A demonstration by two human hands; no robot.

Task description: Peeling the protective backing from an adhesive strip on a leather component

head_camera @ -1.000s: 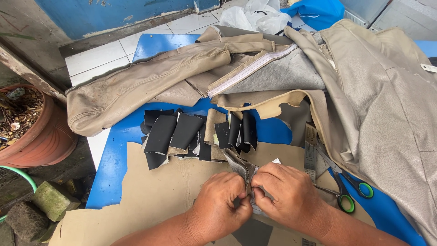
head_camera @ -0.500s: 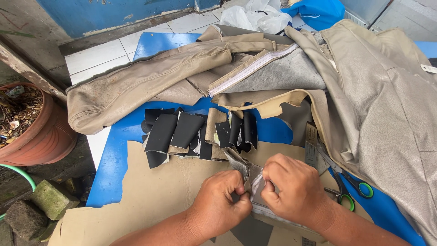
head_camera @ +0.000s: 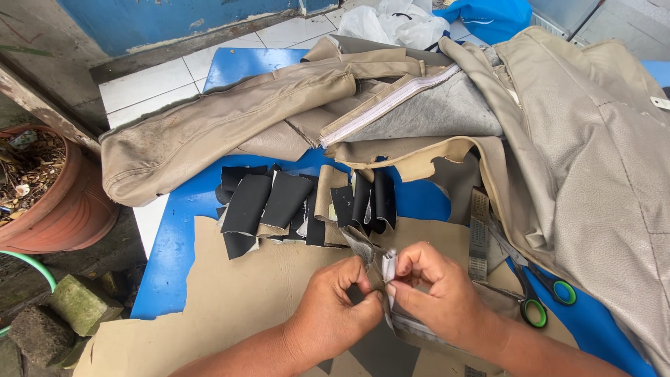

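My left hand (head_camera: 335, 307) and my right hand (head_camera: 436, 293) meet low in the middle of the view, both pinching a small grey and white scrap of material (head_camera: 380, 269) between thumb and fingers. The scrap stands up between the two hands. Beneath them lies a flat tan sheet of leather-like material (head_camera: 244, 293). Just beyond the hands sit several black and tan cut pieces (head_camera: 279, 202) in a loose row on the blue surface (head_camera: 174, 237).
Green-handled scissors (head_camera: 541, 293) lie to the right of my right hand. A large tan seat cover (head_camera: 586, 132) and a long tan padded piece (head_camera: 209, 132) fill the back. A terracotta pot (head_camera: 56, 202) stands at the left, with a mossy brick (head_camera: 80, 304) below it.
The hands have shifted slightly and my right hand has turned, bringing the scrap more upright between the fingers. Everything else stays put.
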